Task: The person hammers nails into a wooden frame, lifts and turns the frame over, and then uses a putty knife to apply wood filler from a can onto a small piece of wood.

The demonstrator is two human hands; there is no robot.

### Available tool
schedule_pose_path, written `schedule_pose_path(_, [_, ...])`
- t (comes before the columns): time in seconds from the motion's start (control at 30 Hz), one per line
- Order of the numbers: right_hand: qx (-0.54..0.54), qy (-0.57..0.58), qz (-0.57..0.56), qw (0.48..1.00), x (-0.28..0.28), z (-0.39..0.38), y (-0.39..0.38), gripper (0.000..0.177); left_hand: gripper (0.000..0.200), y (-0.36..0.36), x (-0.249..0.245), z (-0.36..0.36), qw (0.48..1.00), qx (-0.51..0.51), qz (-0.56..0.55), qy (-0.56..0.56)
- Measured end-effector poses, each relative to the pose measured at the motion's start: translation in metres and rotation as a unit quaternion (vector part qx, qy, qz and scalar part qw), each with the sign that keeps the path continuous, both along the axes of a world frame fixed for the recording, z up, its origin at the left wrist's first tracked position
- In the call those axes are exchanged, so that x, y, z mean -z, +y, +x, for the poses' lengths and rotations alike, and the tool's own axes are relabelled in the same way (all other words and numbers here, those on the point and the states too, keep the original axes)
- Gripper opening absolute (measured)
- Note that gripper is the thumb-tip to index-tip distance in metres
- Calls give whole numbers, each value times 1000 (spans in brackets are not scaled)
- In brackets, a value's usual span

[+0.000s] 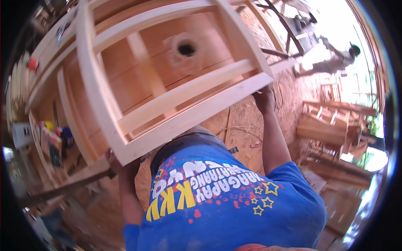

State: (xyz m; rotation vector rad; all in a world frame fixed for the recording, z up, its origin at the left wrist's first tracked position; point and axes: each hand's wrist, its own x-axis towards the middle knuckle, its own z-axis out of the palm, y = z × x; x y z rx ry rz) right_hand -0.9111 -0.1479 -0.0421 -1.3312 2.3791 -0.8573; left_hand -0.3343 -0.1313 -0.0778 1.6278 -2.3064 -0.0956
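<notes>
A pale wooden frame [197, 115] with several crosspieces fills the upper middle of the view, tilted in front of my body. My left hand [121, 166] grips its near left corner; the frame hides part of the fingers. At the near right corner my right hand [264, 99] holds the frame from below, with its fingertips out of sight. Through the openings a brown wooden panel [146, 46] shows, blurred, with a dark round hole [186, 49] in a paler patch.
On the left lie a longer wooden framework [69, 100], a white container [21, 136] and an orange-red item [32, 63]. Stacked wooden pieces [324, 127] stand to the right. Another person [335, 60] is farther off at upper right. A cord [240, 129] lies on the dirt floor.
</notes>
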Motion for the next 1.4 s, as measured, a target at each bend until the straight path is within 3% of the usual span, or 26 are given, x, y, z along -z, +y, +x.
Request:
schedule_pose_path(0.03, [-32, -68, -62, 995, 15, -15, 4, 65, 52, 3, -3, -1, 1000, 9, -17, -9])
schedule_pose_path(0.07, [-16, -112, -52, 992, 28, -33, 8, 56, 53, 7, -7, -2, 999, 14, -34, -20])
schedule_pose_path(0.13, [-38, -242, -54, 968, 41, -62, 13, 53, 75, 15, -2, 18, 993, -21, 78, 90])
schedule_pose_path(0.17, [-59, -146, -46, 986, 33, -64, 15, 56, 87, 16, -6, 22, 980, -43, 136, 142])
schedule_pose_path(0.23, [-101, 47, -20, 994, -5, -58, 9, 61, 110, 16, -55, -16, 943, -81, 103, 306])
schedule_pose_path(0.27, [-122, 60, -45, 990, -12, -61, 6, 65, 123, 15, -76, -37, 913, -99, 88, 385])
schedule_pose_path(0.37, [-163, 64, -97, 980, -11, -63, -4, 74, 140, 7, -110, -65, 949, -90, 74, 293])
schedule_pose_path(0.43, [-161, 28, -109, 981, -2, -68, -7, 77, 142, -1, -130, -87, 976, -151, 130, 90])
schedule_pose_path(0.47, [-168, -19, -140, 976, 10, -71, -8, 79, 144, -6, -139, -95, 972, -178, 152, -15])
schedule_pose_path(0.53, [-175, -110, -203, 957, 33, -78, -11, 83, 139, -16, -140, -107, 968, -176, 150, -102])
schedule_pose_path(0.57, [-184, -57, -187, 963, 34, -83, -9, 86, 138, -17, -143, -123, 962, -184, 155, -132])
schedule_pose_path(0.6, [-181, -79, -201, 959, 38, -85, -10, 88, 137, -21, -143, -135, 955, -192, 158, -161])
schedule_pose_path(0.7, [-173, -111, -222, 953, 43, -85, -11, 93, 132, -17, -127, -98, 949, -187, 168, -191])
schedule_pose_path(0.87, [-158, -128, -211, 956, 40, -84, -9, 88, 117, -18, -133, -105, 940, -201, 185, -205])
schedule_pose_path(0.9, [-159, -130, -212, 956, 39, -84, -9, 87, 109, -17, -141, -137, 938, -215, 182, -201])
schedule_pose_path(1.0, [-157, -131, -198, 959, 34, -83, -7, 82, 108, -17, -138, -124, 946, -205, 174, -180])
schedule_pose_path(1.27, [-150, -150, -241, 947, 42, -78, -11, 81, 132, -18, -142, -129, 936, -208, 167, -229])
schedule_pose_path(1.4, [-167, -126, -188, 959, 25, -82, -11, 84, 138, -25, -157, -154, 926, -205, 192, -254])
